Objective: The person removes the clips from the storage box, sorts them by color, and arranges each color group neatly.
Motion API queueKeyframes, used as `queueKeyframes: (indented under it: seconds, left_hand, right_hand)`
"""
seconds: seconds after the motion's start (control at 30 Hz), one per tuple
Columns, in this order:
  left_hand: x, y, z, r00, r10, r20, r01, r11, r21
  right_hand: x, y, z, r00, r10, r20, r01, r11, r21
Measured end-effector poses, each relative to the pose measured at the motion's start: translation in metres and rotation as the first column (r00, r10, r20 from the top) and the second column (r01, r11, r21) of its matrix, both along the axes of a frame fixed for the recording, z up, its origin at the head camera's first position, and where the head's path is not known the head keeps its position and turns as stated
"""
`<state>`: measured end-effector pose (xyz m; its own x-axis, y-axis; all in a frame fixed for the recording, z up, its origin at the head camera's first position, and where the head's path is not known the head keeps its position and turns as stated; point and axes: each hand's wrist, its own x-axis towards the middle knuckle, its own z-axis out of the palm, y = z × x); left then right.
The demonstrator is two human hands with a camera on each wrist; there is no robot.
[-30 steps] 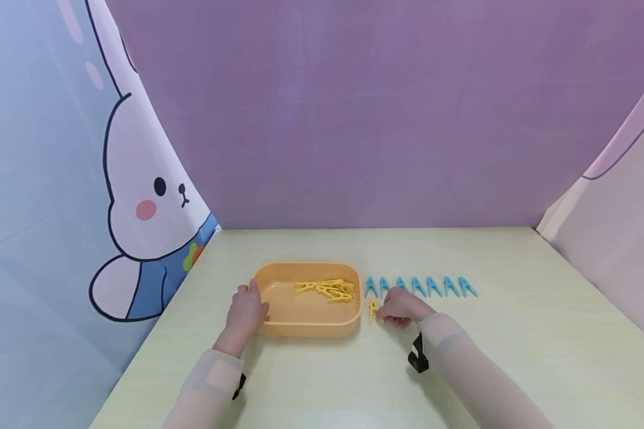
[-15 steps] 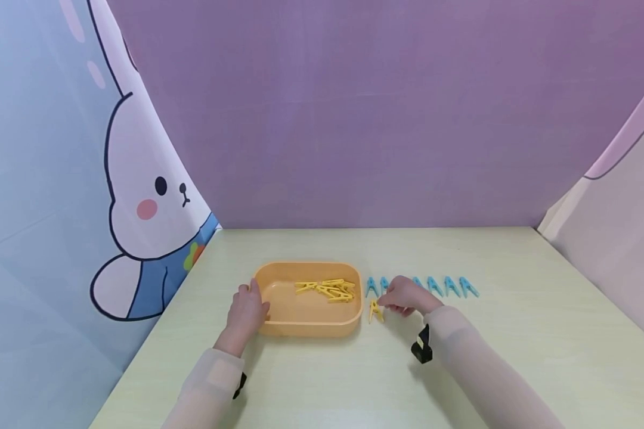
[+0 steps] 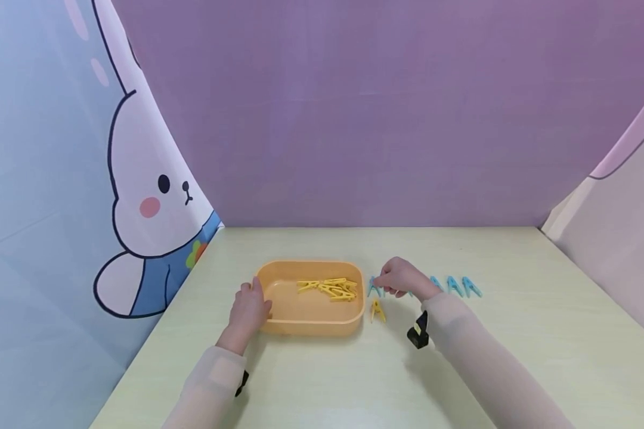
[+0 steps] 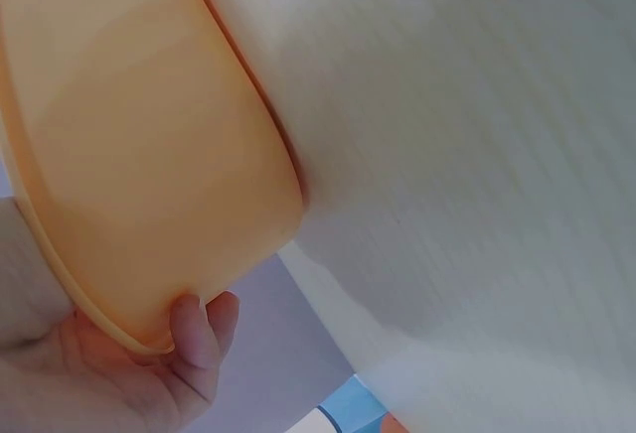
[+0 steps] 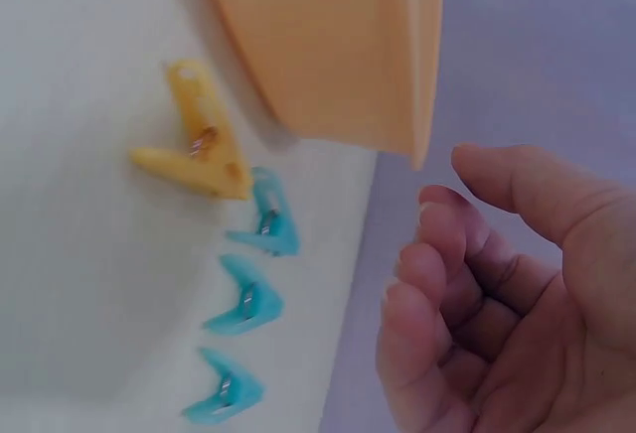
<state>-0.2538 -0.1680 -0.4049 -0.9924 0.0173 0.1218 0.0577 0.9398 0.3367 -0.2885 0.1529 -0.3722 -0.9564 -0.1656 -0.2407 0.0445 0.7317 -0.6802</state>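
The table (image 3: pixel 515 357) carries the tray (image 3: pixel 311 325), which the left hand (image 3: pixel 249 313) steadies with fingers curled over its left rim; keeping that hold firm looks wise, so the tray stays put while the right hand (image 3: pixel 402 278), loosely curled and holding nothing, hovers over the left end of the blue pegs (image 3: pixel 461 286). The yellow peg (image 3: pixel 377 311) lies on the table just off the tray's right wall (nearer the front edge than the blue row). Its long axis runs front to back, closed tip toward the back edge, legs splayed toward the front.

Light: bright, even, soft.
Shadows: faint beneath the orange tray (image 3: pixel 311 326).
Head view: sharp, edges bowed.
Wrist views: close, soft-focused, desk (image 4: pixel 477 155) washed pale.
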Motion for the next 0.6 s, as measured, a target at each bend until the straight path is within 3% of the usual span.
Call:
queueKeyframes:
  seconds: [0.6]
  left_hand:
    - [-0.001,0.000,0.000,1.000,0.005,0.002,-0.005,1.000,0.005]
  right_hand:
    - [-0.008,-0.045,0.026,0.998,0.051,-0.026,-0.051,0.999,-0.003]
